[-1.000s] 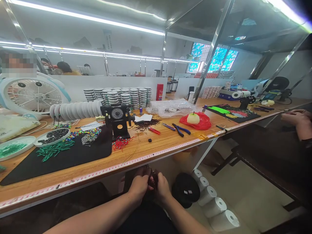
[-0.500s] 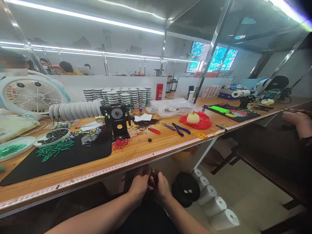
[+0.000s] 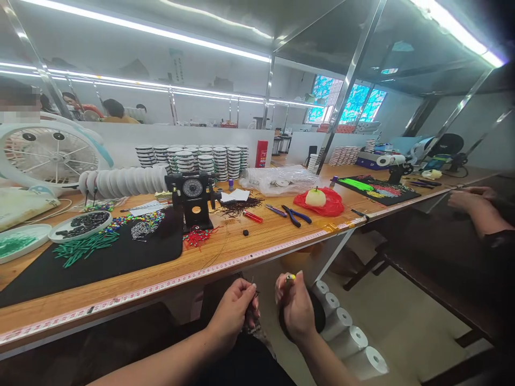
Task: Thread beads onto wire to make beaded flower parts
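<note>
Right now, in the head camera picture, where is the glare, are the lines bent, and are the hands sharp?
In the head view, the ceiling light strip glares hardest at top right; the wide lens makes the steel post lean; the left hand and right hand look fairly sharp, but the small yellow-tipped thing is too small to identify.

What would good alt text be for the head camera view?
A person's left hand pinches a small dark piece and the right hand holds a small yellow-tipped item, both below the edge of a wooden workbench. On the bench are a black winding machine, stacked wire spools and blue-handled pliers.
</note>
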Motion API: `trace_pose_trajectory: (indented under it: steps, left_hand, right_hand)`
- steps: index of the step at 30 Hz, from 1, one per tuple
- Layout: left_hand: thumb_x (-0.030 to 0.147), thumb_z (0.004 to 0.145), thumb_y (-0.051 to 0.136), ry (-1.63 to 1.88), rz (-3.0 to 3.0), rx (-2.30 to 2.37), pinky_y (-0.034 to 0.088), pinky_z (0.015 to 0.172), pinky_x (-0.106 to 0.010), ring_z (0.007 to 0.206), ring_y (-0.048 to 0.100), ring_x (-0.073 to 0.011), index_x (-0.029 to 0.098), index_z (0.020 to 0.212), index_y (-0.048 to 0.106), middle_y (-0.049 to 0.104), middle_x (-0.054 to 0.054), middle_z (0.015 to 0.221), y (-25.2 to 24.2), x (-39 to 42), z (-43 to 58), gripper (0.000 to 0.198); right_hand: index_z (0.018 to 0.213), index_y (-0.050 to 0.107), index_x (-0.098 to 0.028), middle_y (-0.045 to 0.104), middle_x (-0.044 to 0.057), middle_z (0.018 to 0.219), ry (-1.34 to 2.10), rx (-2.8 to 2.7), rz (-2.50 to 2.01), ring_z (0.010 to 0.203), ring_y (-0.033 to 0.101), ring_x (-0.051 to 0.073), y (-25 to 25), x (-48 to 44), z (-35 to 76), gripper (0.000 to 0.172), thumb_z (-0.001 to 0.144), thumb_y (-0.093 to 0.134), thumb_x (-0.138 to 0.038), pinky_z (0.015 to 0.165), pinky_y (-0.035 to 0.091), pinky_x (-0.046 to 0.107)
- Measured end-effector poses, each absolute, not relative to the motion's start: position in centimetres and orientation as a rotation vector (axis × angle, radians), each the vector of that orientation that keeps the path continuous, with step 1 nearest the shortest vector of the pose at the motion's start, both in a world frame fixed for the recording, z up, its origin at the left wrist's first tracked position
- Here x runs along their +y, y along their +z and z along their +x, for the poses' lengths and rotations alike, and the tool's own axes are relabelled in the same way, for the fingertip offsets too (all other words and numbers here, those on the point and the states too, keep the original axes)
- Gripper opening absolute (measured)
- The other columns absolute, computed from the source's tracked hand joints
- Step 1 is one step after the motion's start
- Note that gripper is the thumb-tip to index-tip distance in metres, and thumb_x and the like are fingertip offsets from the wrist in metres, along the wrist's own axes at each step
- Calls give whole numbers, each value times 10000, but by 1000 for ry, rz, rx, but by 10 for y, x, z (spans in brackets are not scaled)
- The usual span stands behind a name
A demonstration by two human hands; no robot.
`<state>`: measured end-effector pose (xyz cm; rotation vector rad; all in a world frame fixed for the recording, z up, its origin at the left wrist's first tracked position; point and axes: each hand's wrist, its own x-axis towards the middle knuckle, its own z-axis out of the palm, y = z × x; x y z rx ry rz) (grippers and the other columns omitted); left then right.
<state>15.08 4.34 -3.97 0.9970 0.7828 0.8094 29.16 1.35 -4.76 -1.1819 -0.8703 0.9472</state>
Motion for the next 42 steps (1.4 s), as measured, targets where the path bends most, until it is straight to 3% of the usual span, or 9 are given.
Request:
trace_pose_trajectory:
  steps: [5,8,18,20,23,27,30,36,42]
  left_hand:
    - [486,793,522,828,1065,750,343,348,-168,422,439,-78,188,747,393,491,52,574,-28,40,147,328]
    - [466,820,498,856,1111,728,338,373,-172,417,441,-74,192,752,388,488,54,572,-14,38,142,303]
    - [416,828,512,989,1376,750,438,609,-255,619,550,-153,201,753,480,556,-10,669,67,31,92,230]
    - [407,802,549,1093,1472,803,436,666,-255,702,543,-170,205,731,517,562,-28,725,82,30,79,217]
    - [366,781,581,1253,1667,923,412,717,-231,769,519,-173,204,659,545,559,-29,779,98,28,61,206]
    - [367,758,613,1227,1491,1054,396,600,-216,634,501,-146,202,722,576,550,2,656,99,31,40,173]
    - [355,743,646,1180,1201,967,350,540,-196,548,439,-102,177,753,579,523,17,602,89,35,26,191]
    - [316,701,705,1157,782,736,185,442,-173,459,246,-37,130,689,522,391,50,558,62,36,3,260]
    - [403,681,705,1206,962,924,194,430,-180,443,302,-44,137,728,540,453,39,547,56,39,-18,316]
  right_hand:
    - [812,458,-191,464,10,662,479,-1224,-1396,555,432,138,6,58,313,384,912,206,-463,549,386,254]
    - [849,521,-156,557,88,829,127,-1528,-1742,773,510,184,34,104,328,260,898,313,-304,721,391,288]
    - [761,634,-90,607,176,918,86,-1635,-1820,984,488,264,80,140,316,214,827,472,-214,880,319,370]
    - [844,634,-130,609,132,972,195,-1687,-1650,1008,490,233,83,110,292,312,883,401,-333,903,322,348]
    - [953,608,-150,621,98,943,1146,-1680,-982,894,562,205,76,62,249,466,887,314,-505,824,400,337]
    - [893,549,-151,490,-21,567,1804,-1283,-623,468,461,98,56,29,208,418,835,420,-545,545,409,248]
    - [727,504,-154,347,-72,506,1695,-1281,-802,415,254,44,53,28,197,297,815,536,-435,436,257,175]
    - [655,487,-148,419,-31,586,1318,-1681,-1023,555,338,82,57,38,191,282,823,534,-370,518,271,198]
    - [667,500,-158,455,-21,607,1289,-1811,-1108,574,367,100,67,54,182,302,822,495,-416,530,287,214]
